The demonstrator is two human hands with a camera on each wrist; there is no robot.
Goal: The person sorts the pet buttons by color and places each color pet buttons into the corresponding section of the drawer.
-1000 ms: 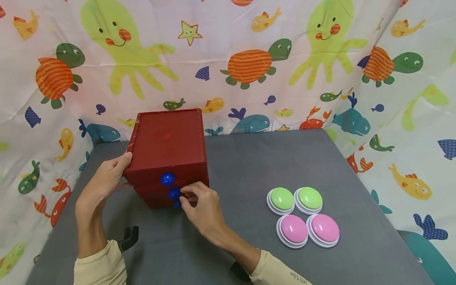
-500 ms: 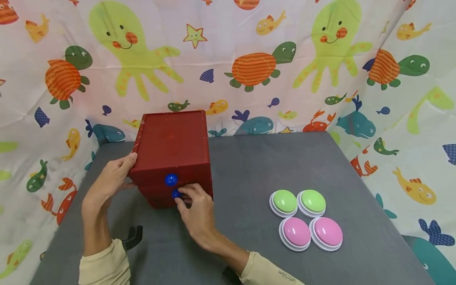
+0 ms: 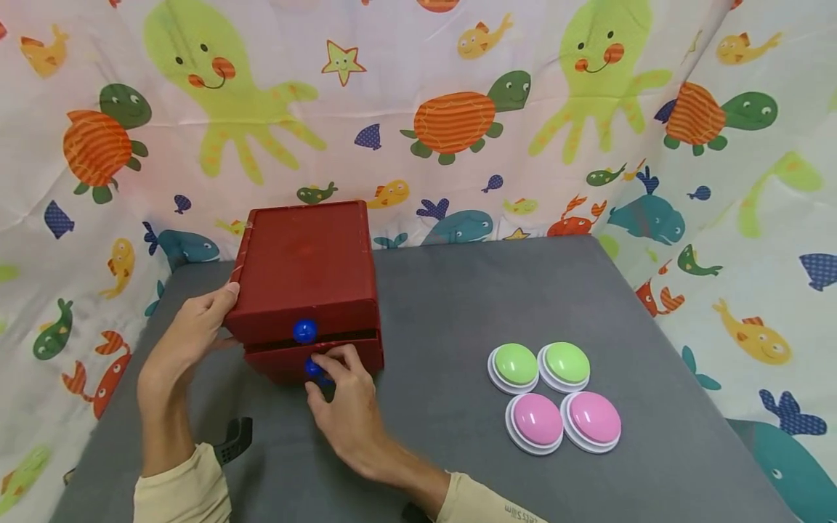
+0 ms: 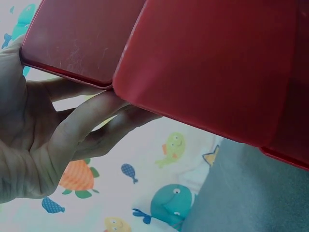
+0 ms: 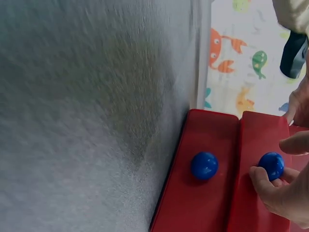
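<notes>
From far off, my left hand (image 3: 188,330) grips the red box (image 3: 304,254) on the gray table (image 3: 458,298) while my right hand (image 3: 348,410) pinches the middle drawer's (image 5: 265,131) blue knob (image 5: 271,165), so I guess I'm sliding the drawer, which needs a gentle, straight tug.

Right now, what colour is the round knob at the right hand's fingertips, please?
The glossy round knob is blue, best seen in the right wrist view.

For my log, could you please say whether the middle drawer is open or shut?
Partly open: the middle drawer juts out, a dark gap showing above it.
</notes>
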